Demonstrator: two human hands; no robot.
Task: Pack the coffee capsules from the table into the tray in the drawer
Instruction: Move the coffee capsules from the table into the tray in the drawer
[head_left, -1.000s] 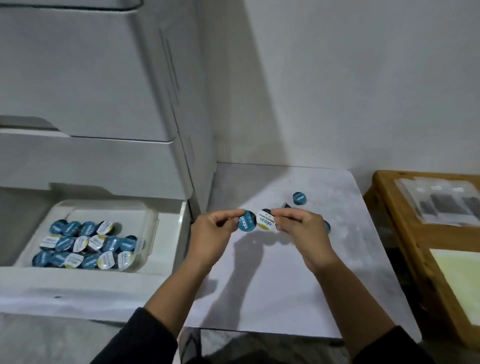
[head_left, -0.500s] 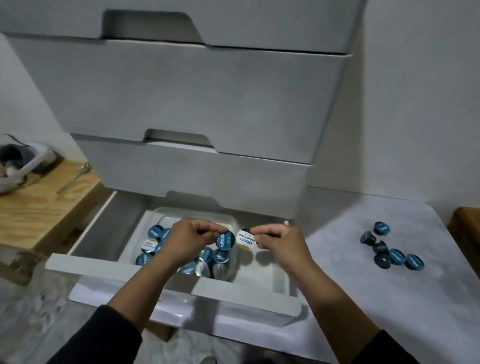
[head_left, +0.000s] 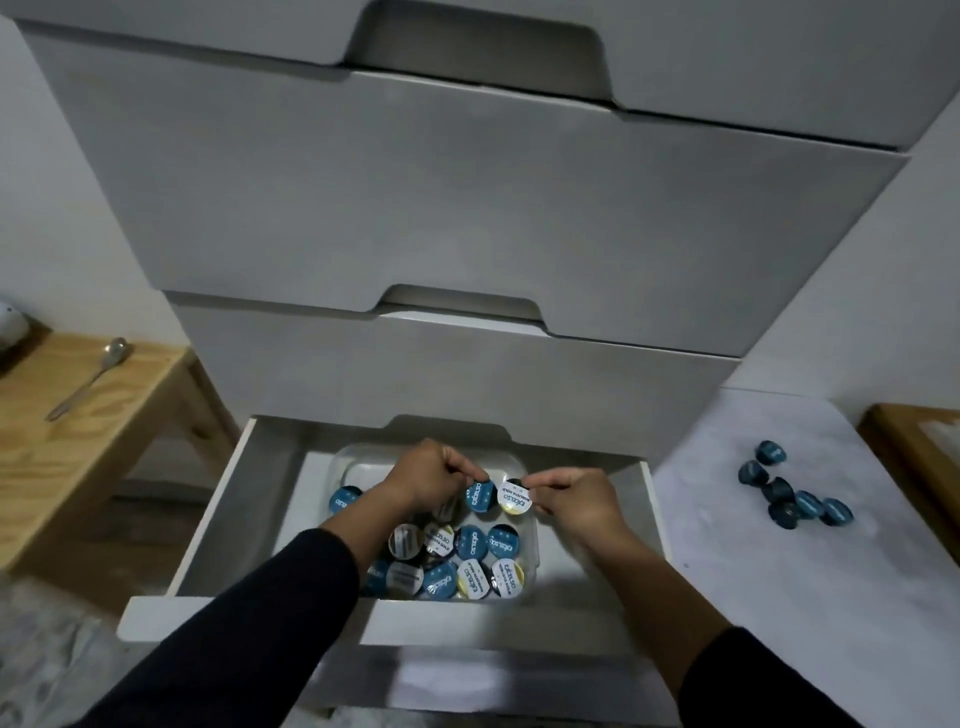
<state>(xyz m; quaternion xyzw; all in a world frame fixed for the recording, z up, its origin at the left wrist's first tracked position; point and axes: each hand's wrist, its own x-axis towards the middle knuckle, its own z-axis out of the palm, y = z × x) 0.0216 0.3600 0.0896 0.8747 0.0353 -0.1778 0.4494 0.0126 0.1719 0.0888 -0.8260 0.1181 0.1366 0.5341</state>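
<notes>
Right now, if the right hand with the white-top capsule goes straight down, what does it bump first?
Probably the bare floor of the clear tray, beside the packed capsules; right hand depth is unclear.

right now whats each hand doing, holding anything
Left hand: pinches a blue-lidded capsule over the tray.
Right hand: pinches a white-lidded capsule beside it.
</notes>
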